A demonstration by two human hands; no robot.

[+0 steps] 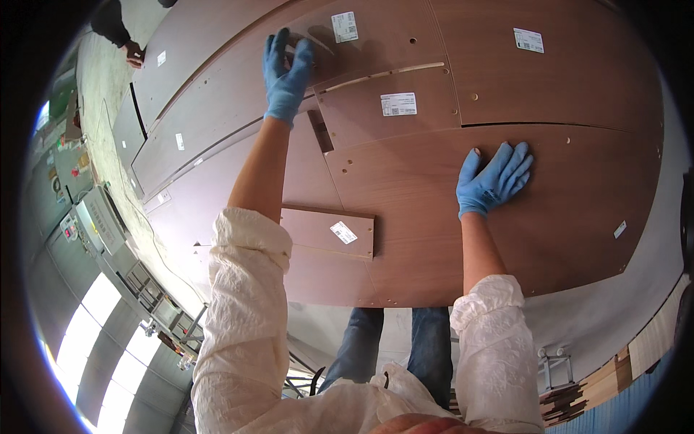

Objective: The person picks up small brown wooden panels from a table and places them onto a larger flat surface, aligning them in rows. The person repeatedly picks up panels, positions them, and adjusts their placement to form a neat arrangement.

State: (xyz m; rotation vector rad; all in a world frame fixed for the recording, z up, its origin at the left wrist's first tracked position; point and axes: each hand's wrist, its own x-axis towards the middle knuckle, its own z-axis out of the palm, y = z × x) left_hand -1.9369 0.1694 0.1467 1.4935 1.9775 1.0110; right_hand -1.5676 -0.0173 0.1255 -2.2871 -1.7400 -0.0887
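Note:
My left hand, in a blue glove, reaches to the far side of the brown panels. Its thumb and fingers are spread and slightly bent over a long brown panel, beside a white label. A dark patch with a pale curved streak shows by the fingertips; I cannot make out what it is. My right hand, also blue-gloved, rests with fingers spread on the large near brown panel. Between the two hands lies a smaller brown panel bearing a white label.
A narrow brown board with a label lies on the near panels. At the far left, another person's hand touches the panel edge. A grey machine cabinet stands at left. Stacked boards are at lower right.

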